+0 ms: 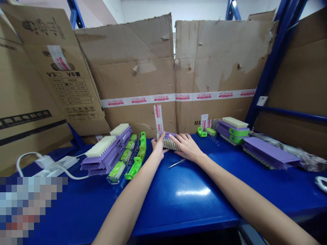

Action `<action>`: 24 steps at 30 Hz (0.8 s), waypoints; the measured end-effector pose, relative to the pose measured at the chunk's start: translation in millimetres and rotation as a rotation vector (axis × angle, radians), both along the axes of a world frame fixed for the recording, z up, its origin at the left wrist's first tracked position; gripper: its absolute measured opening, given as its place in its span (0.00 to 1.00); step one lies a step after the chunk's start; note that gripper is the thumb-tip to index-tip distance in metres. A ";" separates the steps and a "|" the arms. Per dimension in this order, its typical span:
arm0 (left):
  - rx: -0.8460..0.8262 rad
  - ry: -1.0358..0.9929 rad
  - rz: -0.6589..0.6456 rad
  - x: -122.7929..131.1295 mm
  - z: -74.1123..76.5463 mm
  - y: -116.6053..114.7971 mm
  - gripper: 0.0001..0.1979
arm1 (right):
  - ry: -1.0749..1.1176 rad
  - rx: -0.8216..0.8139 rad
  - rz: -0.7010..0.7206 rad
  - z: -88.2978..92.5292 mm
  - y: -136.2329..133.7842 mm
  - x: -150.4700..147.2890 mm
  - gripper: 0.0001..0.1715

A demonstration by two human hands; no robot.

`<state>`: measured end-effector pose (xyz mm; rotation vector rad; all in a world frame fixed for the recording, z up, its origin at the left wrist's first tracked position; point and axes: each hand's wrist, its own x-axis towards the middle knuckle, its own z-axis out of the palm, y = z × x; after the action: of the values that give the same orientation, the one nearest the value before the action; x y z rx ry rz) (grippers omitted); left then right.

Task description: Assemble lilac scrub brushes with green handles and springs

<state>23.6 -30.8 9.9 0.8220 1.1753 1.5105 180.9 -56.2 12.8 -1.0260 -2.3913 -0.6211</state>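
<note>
At the back middle of the table I hold a purple brush [171, 143] with cream bristles facing me. My left hand [158, 145] is closed round its left end. My right hand [188, 147] grips the right end, fingers over the top. Just below the hands a thin screwdriver [176, 164] lies on the blue table [189, 207]. To the left are stacked purple brushes [107, 153], a row of clear-and-green small boxes [117, 172], coiled springs [133, 154] and bright green brackets [134, 168].
On the right sit another green bracket [202, 132], a stack of brushes with green parts [233, 131], a purple brush lying bristles down [270, 151] and a crumpled plastic bag [304, 153]. A white power strip [57, 166] is at left. Cardboard panels [138, 75] wall the back.
</note>
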 end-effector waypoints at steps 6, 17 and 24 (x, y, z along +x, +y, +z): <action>-0.012 -0.048 0.020 -3.8 -0.7 4.9 0.27 | 0.406 -0.127 0.026 -2.8 0.0 -5.8 0.45; 0.179 -0.106 -0.262 -5.5 1.7 7.2 0.23 | 0.771 -0.647 -0.029 -10.2 21.9 20.5 0.46; 0.331 0.336 -0.005 -13.6 -5.9 14.4 0.21 | 0.439 -0.321 -0.032 -11.4 22.2 19.5 0.46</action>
<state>10.0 -16.4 4.0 1.3421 1.1735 1.6283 200.4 -33.9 1.3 -1.1887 -2.1189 -0.0056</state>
